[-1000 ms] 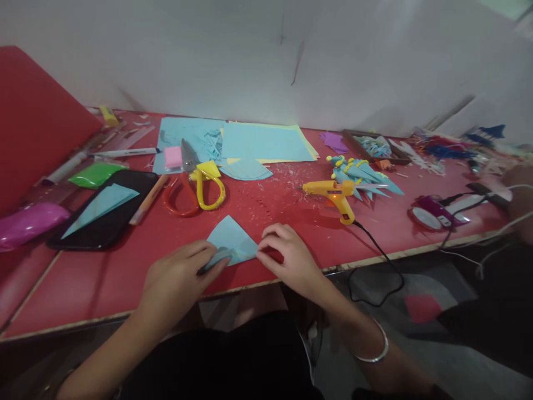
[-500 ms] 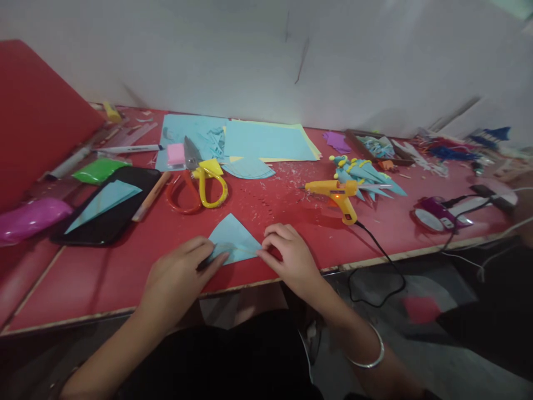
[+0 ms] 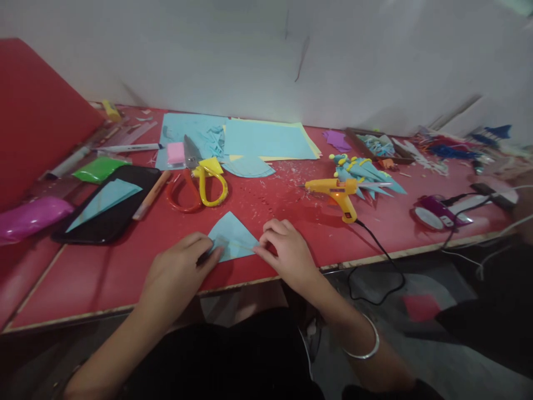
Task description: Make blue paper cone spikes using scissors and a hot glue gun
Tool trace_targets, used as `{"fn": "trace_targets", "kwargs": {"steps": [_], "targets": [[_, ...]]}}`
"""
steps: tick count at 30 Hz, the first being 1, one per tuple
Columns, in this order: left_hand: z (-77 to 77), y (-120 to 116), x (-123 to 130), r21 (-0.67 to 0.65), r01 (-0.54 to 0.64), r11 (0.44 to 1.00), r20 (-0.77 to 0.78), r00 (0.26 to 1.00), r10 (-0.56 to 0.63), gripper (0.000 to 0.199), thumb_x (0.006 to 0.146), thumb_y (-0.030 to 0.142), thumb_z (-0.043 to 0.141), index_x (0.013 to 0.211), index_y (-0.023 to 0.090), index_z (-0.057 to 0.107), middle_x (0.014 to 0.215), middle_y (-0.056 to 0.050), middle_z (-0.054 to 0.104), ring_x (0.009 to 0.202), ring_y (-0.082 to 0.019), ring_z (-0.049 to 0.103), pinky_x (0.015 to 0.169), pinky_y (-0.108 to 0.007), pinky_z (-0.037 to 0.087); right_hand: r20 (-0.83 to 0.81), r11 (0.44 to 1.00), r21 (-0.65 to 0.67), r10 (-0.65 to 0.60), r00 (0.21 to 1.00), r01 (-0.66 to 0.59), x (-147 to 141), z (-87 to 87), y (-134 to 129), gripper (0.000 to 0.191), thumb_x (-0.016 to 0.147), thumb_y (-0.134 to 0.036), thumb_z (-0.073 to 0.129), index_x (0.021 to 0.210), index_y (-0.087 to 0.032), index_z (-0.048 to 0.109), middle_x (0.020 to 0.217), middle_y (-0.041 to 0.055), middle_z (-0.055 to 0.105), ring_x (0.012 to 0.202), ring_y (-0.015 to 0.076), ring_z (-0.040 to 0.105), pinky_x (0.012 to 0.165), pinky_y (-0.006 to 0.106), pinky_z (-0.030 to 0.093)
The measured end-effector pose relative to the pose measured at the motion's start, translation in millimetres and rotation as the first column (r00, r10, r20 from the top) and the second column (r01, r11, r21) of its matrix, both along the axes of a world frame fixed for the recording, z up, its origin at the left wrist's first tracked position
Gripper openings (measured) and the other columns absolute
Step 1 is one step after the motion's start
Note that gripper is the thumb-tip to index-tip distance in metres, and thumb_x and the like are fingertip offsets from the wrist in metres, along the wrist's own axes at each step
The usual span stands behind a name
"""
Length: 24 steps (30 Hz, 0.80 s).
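Note:
A light blue fan-shaped piece of paper point(image 3: 234, 236) lies near the front edge of the red table, its rounded side to the left. My left hand point(image 3: 183, 264) pinches its left edge between thumb and fingers. At the paper's right corner, the fingertips of my right hand point(image 3: 287, 253) are closed on it. A faint strip or fold runs along the lower part between both hands. Beyond the paper lie scissors point(image 3: 214, 191) with one red and one yellow handle. The yellow glue gun point(image 3: 333, 189) rests to the right, a small orange light showing on it.
Blue sheets point(image 3: 266, 140) lie at the back, with a blue paper model point(image 3: 362, 172) behind the glue gun. On the left, folded blue paper sits on a black phone point(image 3: 137, 203) beside an orange marker point(image 3: 152, 195). A person's arm point(image 3: 523, 205) shows at the right edge.
My left thumb has drawn back slightly to the left along the paper. My right hand has shifted a little left and up, still at the right corner.

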<state>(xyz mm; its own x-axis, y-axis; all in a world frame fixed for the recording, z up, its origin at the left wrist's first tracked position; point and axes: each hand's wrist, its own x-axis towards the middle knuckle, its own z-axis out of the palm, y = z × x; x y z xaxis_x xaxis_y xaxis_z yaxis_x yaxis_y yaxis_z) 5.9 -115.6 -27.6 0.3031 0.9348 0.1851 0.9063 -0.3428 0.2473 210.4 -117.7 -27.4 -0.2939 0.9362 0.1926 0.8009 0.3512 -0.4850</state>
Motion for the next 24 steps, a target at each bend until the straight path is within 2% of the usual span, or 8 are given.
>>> {"fn": "trace_targets", "kwargs": {"steps": [14,24], "targets": [[-0.7,-0.4,4.1,-0.004,-0.004,1.000,-0.028,1.000,0.004,0.027,0.088,0.031,0.039,0.069,0.019,0.054,0.071,-0.003,0.057,0.066,-0.016,0.056,0.055,-0.026,0.036,0.048,1.000,-0.010,0.016,0.999,-0.015,-0.7,2.8,5.0,0.022,0.084,-0.029,0.059,0.066,-0.018,0.059,0.083,0.0051,0.058,0.078,0.0178,0.049,0.068,0.031,0.040],[6.6,0.3,9.0,-0.038,-0.102,0.994,-0.297,0.951,0.086,0.029,0.092,0.031,0.033,0.083,0.020,0.058,0.080,-0.003,0.057,0.062,-0.016,0.057,0.045,-0.024,0.024,0.029,1.000,0.003,0.014,0.999,-0.014,0.5,0.5,4.7,0.017,0.083,-0.024,0.061,0.068,-0.017,0.058,0.084,0.0050,0.058,0.080,0.0182,0.049,0.070,0.031,0.041]]}}
